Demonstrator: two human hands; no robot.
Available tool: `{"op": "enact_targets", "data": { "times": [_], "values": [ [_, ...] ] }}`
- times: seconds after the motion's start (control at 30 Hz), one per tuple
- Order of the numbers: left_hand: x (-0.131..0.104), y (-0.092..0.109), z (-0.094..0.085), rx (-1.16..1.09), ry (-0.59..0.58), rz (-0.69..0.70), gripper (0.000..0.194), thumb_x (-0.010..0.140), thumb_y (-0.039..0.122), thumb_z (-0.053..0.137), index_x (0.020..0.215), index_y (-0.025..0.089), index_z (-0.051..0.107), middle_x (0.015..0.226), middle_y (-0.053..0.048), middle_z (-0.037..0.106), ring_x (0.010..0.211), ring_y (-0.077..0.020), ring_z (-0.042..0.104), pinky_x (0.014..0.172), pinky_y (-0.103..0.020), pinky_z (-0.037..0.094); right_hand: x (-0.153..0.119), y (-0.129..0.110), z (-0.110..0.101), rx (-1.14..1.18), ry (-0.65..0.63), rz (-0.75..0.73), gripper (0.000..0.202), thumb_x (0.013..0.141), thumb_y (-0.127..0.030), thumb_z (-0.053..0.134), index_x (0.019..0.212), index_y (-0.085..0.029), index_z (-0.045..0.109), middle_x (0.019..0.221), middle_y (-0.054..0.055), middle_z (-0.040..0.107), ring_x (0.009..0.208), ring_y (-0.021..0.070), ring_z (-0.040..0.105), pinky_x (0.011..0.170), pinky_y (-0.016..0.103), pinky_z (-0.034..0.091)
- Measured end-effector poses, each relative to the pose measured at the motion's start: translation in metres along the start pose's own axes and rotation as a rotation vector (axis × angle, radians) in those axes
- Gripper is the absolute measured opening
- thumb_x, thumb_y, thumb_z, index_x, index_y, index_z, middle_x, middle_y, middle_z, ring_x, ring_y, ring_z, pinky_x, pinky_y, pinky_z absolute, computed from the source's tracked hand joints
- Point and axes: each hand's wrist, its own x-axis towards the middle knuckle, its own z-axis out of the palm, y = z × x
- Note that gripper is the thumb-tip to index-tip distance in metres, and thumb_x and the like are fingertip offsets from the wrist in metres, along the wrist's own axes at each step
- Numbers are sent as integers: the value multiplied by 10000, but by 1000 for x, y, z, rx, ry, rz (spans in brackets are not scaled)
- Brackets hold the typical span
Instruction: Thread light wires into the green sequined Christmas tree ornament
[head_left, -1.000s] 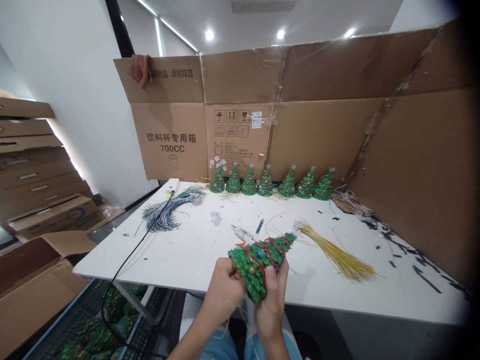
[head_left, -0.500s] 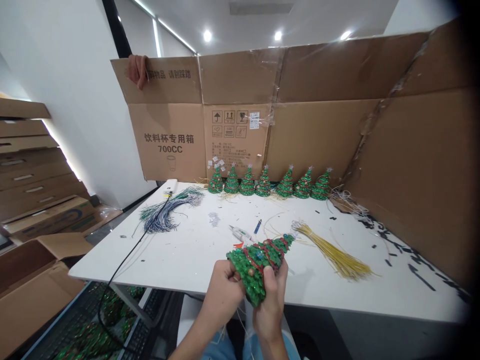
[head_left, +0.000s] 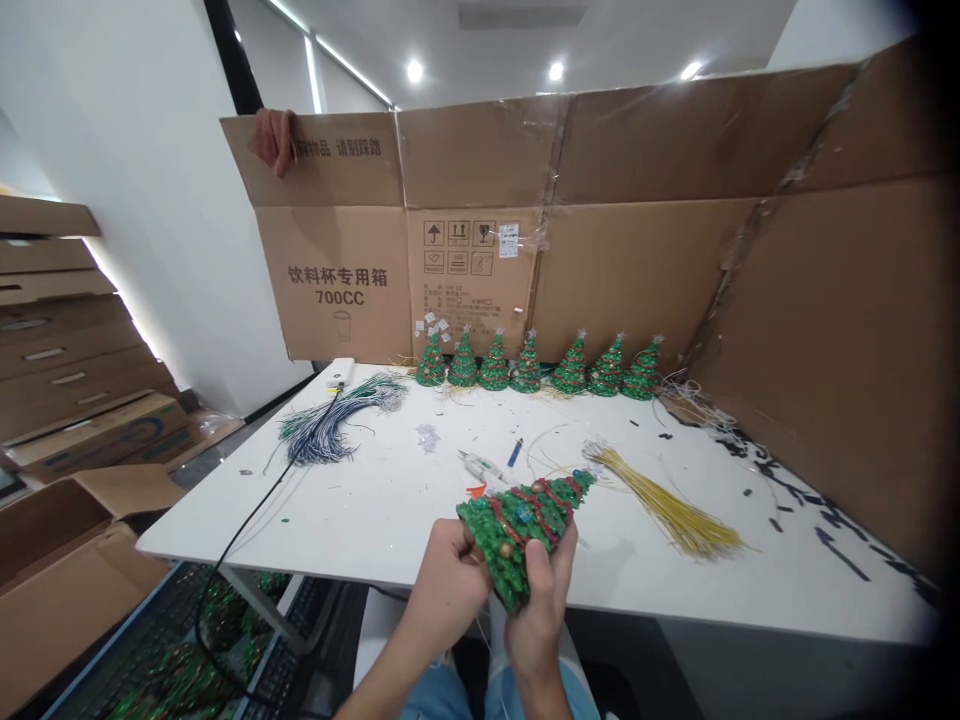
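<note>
A small green tinsel Christmas tree [head_left: 517, 530] lies tilted over the table's front edge, its tip toward the upper right. Red garland and small gold and blue balls decorate it. My right hand [head_left: 544, 600] grips its side, thumb on the front near the wide base. At the open base, my left hand [head_left: 450, 575] is closed, fingers curled against the underside; what they pinch is hidden. A thin pale strand hangs below the hands. Just behind the tree lie a white pen-like tool [head_left: 482, 467] and a small blue tube [head_left: 515, 452].
Several finished trees [head_left: 526, 365] line the back by a cardboard screen [head_left: 637, 270]. A yellow wire bundle [head_left: 667, 505] lies right, blue-and-green wires [head_left: 330, 425] left. Black scraps [head_left: 825, 510] litter the right side. A black cable [head_left: 259, 510] crosses the left edge.
The tree has shifted very slightly to the right and turned a little in my hands. Both hands keep nearly the same place and grip.
</note>
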Motion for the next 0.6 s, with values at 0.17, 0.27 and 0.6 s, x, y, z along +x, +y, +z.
{"op": "enact_targets", "data": {
  "times": [0.17, 0.27, 0.6],
  "values": [
    [0, -1, 1, 10, -19, 3, 372, 722, 355, 781, 516, 141, 557, 526, 30, 453, 622, -120, 421, 563, -229, 361, 4, 6, -4, -54, 51, -42, 744, 906, -538, 597, 1568, -280, 376, 1513, 112, 508, 1362, 349, 501, 1176, 596, 315],
    [0, 1, 2, -3, -25, 4, 330, 728, 354, 784, 556, 131, 613, 567, 15, 530, 640, -131, 458, 571, -231, 381, 6, 8, -6, -36, 40, -46, 743, 909, -533, 600, 1573, -291, 371, 1520, 106, 500, 1386, 348, 482, 1187, 601, 298],
    [0, 0, 5, -26, -41, 3, 309, 776, 376, 767, 620, 117, 704, 638, -14, 619, 678, -152, 510, 585, -234, 415, 5, 12, -6, 34, 87, -26, 786, 884, -519, 631, 1582, -295, 348, 1571, 112, 469, 1412, 364, 464, 1183, 627, 293]
  ]
}}
